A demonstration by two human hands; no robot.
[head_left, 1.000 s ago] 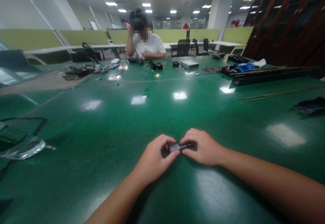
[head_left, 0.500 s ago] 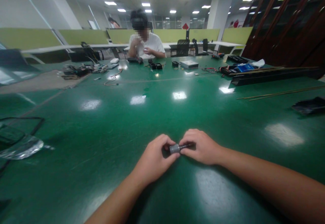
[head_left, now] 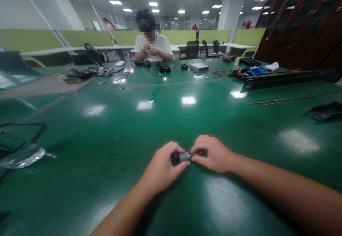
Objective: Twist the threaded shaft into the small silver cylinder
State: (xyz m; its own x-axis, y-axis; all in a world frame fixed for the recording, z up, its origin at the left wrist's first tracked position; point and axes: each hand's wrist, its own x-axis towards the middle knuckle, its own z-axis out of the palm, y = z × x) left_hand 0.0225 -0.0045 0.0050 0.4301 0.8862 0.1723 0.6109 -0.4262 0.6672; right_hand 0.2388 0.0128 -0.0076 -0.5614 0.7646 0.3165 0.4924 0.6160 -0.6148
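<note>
Just above the green table (head_left: 149, 129), my left hand (head_left: 164, 166) pinches a small grey metal cylinder (head_left: 184, 157), possibly a little motor, between thumb and fingers. From its right end runs a thin dark shaft-like piece (head_left: 196, 153). My right hand (head_left: 212, 154) is closed on that thin piece with thumb and fingertips. Whether the thin piece is fixed to the cylinder or a separate tool, I cannot tell. The fingers hide both outer ends.
Across the table sits a person in white (head_left: 154, 47), both hands raised together. Black parts (head_left: 162, 68), a silver box (head_left: 199, 67) and electronics (head_left: 91, 72) lie along the far side. A long black channel (head_left: 288, 80) and thin rods (head_left: 299, 98) lie right; crumpled foil (head_left: 24, 155) left.
My hands and the cylinder have hardly moved. The person opposite has lowered a hand from the face to the other hand. A background person in pink has shifted left.
</note>
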